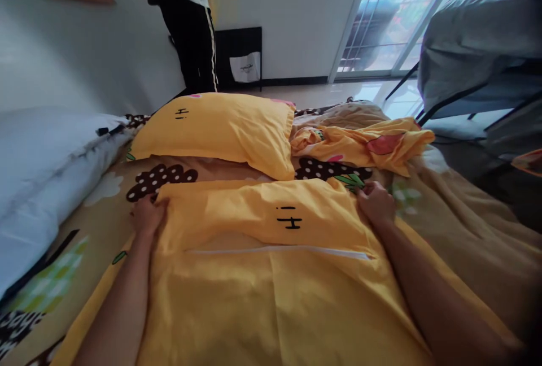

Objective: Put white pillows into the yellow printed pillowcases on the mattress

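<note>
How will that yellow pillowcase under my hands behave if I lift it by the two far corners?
The yellow pillowcase will probably hang limp: it lies flat, creased and folded. It looks thin and empty, so likely light. The left hand and right hand pinch corners far apart, so the middle may sag, and its white zipper opening may gape.

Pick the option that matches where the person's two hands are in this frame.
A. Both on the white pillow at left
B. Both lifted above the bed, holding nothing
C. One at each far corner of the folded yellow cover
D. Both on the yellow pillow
C: the left hand and the right hand each grip a far corner of the folded yellow cover, short of the yellow pillow.
</note>
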